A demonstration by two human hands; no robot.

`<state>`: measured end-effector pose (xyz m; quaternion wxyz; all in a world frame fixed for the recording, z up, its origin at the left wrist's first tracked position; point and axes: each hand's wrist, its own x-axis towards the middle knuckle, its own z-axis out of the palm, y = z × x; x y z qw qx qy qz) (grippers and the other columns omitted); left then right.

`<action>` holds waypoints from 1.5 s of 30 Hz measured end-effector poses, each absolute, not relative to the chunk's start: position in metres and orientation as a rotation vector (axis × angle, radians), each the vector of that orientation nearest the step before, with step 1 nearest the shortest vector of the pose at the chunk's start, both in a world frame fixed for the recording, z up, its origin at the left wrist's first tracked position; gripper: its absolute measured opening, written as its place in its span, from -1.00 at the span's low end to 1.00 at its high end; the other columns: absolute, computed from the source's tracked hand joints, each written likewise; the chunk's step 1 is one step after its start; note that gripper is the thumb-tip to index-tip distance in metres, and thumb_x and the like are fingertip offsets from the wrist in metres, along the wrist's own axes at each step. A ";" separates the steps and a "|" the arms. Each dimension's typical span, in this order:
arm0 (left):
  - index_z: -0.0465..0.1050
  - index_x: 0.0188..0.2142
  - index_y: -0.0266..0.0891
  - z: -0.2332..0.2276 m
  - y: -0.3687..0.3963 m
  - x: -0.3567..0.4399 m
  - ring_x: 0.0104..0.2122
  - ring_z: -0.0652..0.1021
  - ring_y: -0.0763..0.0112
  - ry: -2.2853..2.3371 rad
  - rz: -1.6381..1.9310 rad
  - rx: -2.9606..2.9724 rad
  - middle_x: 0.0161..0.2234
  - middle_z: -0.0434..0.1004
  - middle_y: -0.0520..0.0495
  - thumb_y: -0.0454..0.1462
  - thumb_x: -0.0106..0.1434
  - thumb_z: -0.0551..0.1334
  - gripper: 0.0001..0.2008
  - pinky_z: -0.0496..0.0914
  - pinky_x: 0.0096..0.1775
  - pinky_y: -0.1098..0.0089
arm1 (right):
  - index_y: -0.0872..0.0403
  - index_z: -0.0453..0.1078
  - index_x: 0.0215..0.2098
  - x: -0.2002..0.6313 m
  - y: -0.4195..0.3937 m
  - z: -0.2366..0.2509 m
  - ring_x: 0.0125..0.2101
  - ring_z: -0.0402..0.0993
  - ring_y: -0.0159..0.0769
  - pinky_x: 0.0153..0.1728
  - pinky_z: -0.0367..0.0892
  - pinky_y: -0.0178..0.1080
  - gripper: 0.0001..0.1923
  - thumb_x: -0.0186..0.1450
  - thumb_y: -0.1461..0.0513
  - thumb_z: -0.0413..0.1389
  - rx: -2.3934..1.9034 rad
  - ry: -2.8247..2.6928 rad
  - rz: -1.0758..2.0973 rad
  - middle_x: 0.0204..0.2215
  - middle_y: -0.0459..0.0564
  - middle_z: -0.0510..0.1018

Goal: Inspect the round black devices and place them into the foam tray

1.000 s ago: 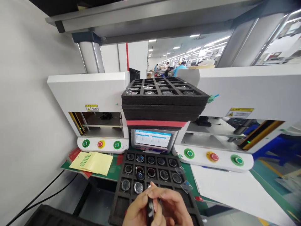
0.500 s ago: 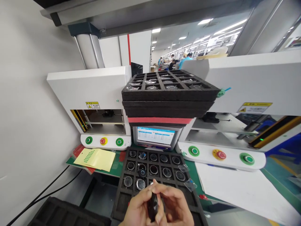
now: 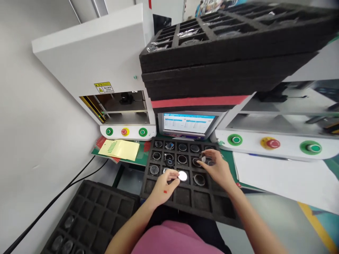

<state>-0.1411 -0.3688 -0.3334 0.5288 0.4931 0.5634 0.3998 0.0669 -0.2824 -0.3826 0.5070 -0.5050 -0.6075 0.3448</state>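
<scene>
My left hand point(image 3: 165, 186) is over the black foam tray point(image 3: 169, 201), thumb and fingers closed at the left edge of a round watch face point(image 3: 182, 176). That face reflects bright white and is in or just above a compartment in the third row. Further right, my right hand point(image 3: 215, 166) pinches a small, clear piece like plastic film point(image 3: 203, 159) above the tray's right side. Other round watch faces, such as one with a dark centre point(image 3: 199, 180), sit in the compartments around. A small black disc point(image 3: 170, 162) leans on another face. My right hand covers part of the right column.
A tall stack of black foam trays point(image 3: 196, 76) stands behind, above a monitor point(image 3: 188, 123). White press machines with buttons flank it, left point(image 3: 122, 131) and right point(image 3: 272, 143). Yellow paper point(image 3: 119, 149), white sheets point(image 3: 286, 176) and a second foam tray point(image 3: 92, 211) lie around.
My hands have separated: earlier they held a dark round piece together close to me. Now the left is at a bright face in the tray and the right is further off. The view has tilted down.
</scene>
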 end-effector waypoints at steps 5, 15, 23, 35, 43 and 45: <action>0.50 -0.33 -0.27 -0.342 -0.366 -0.157 -0.25 0.62 0.25 1.570 0.980 1.384 -0.30 0.64 -0.16 -0.35 0.19 0.20 -0.91 0.46 -0.10 0.25 | 0.14 0.42 -0.17 0.069 -0.241 -0.404 -0.24 0.51 -0.27 -0.13 0.44 -0.07 -0.71 0.35 0.06 0.16 -1.391 -1.713 0.836 -0.25 -0.01 0.54; 0.43 -0.10 -0.27 -0.313 -0.362 -0.154 -0.09 0.58 0.22 1.860 1.326 1.906 -0.13 0.60 -0.21 -0.33 0.32 0.11 -0.80 0.44 -0.02 0.18 | -0.01 0.43 -0.23 0.014 -0.343 -0.332 -0.28 0.59 -0.20 -0.20 0.53 -0.14 -0.84 0.35 0.09 0.08 -1.106 -1.760 0.955 -0.30 -0.02 0.61; 0.38 -0.09 -0.31 -0.296 -0.361 -0.142 -0.18 0.59 0.30 1.860 1.579 2.291 -0.21 0.62 -0.18 -0.37 0.35 0.11 -0.84 0.46 -0.08 0.27 | 0.00 0.43 -0.20 -0.011 -0.389 -0.308 -0.36 0.63 -0.31 -0.30 0.60 -0.31 -0.82 0.23 0.29 0.25 -0.859 -1.417 1.183 -0.33 -0.06 0.61; 0.37 -0.08 -0.30 -0.304 -0.359 -0.137 -0.18 0.59 0.35 1.870 1.533 2.315 -0.22 0.62 -0.15 -0.35 0.36 0.13 -0.84 0.41 0.03 0.23 | 0.02 0.46 -0.36 -0.011 -0.389 -0.310 -0.53 0.58 -0.37 -0.46 0.52 -0.42 -0.92 0.20 0.33 0.22 -0.945 -1.430 1.017 -0.49 -0.09 0.61; 0.49 -0.16 -0.22 -0.347 -0.310 -0.158 -0.15 0.59 0.20 1.878 0.571 2.123 -0.16 0.62 -0.09 -0.31 0.21 0.31 -0.82 0.47 -0.07 0.20 | 0.01 0.38 -0.34 0.015 -0.388 -0.315 -0.45 0.59 -0.41 -0.34 0.50 -0.46 -0.88 0.21 0.34 0.21 -0.988 -1.279 0.827 -0.48 -0.11 0.58; 0.53 -0.19 -0.21 -0.355 -0.300 -0.160 -0.16 0.59 0.18 1.775 0.480 2.168 -0.17 0.62 -0.08 -0.30 0.07 0.43 -0.72 0.48 -0.09 0.22 | 0.01 0.39 -0.34 0.022 -0.387 -0.317 -0.46 0.58 -0.42 -0.35 0.49 -0.48 -0.87 0.20 0.33 0.23 -1.024 -1.221 0.836 -0.48 -0.11 0.59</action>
